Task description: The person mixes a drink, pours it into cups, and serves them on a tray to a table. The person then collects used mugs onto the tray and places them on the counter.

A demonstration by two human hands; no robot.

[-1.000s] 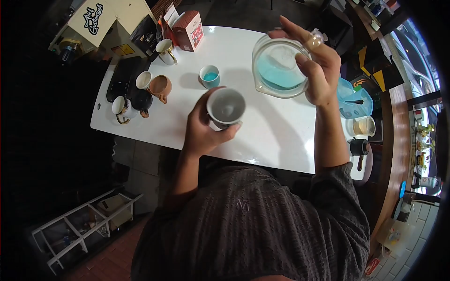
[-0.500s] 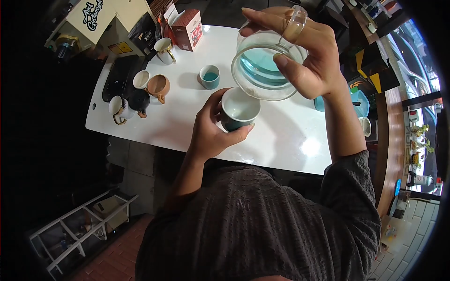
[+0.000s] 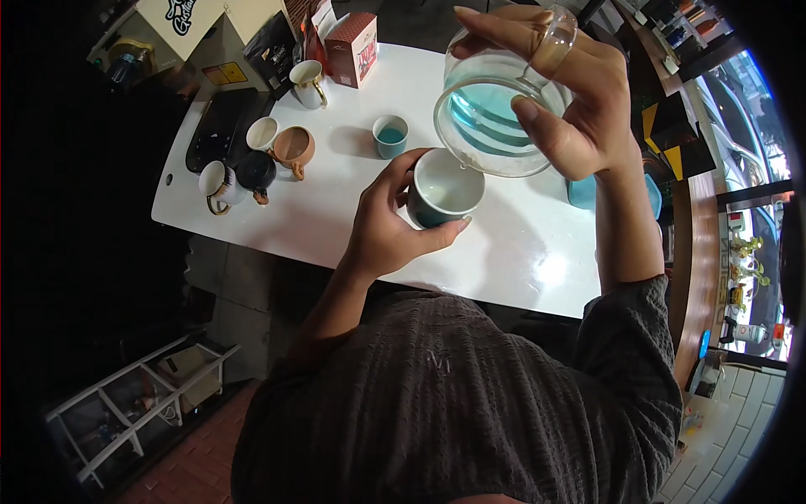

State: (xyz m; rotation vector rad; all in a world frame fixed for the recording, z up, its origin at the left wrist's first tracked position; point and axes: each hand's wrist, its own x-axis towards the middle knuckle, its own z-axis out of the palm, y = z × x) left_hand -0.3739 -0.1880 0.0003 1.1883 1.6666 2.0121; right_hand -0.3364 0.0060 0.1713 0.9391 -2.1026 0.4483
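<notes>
- Left hand [image 3: 395,220]: half-curled in a C, grasping teal cup [image 3: 431,210] from the side; thumb along the near side, fingers around the far side.
- Right hand [image 3: 579,118]: closed around the clear handle [image 3: 556,42] of glass pitcher [image 3: 495,130], thumb against the glass near the rim, forefinger stretched out over the top.
- Cup: held above the table [image 3: 512,252] in front of the person, mouth up, long axis a little off upright, leaning toward the pitcher.
- Pitcher: raised, tipped well over, mouth toward the person, lip down at the cup's rim; handle on the upper, far side. Lip overlaps rim in view; can't tell if they touch.
- Materials: pitcher round, transparent, smooth, blue liquid inside, drop at lip. Cup round, pale glossy inside, teal outside.
- Table: white, glossy, light glare on it. Small cup [image 3: 390,139] stands upright beyond the left hand, blue liquid in it.
- Person's left side of table: brown mug [image 3: 294,147], black mug [image 3: 255,170], white mugs, one with gold handle [image 3: 317,91] near red-and-white box [image 3: 351,50].
- Shirt [image 3: 453,395]: dark, ribbed, crinkled cloth.
</notes>
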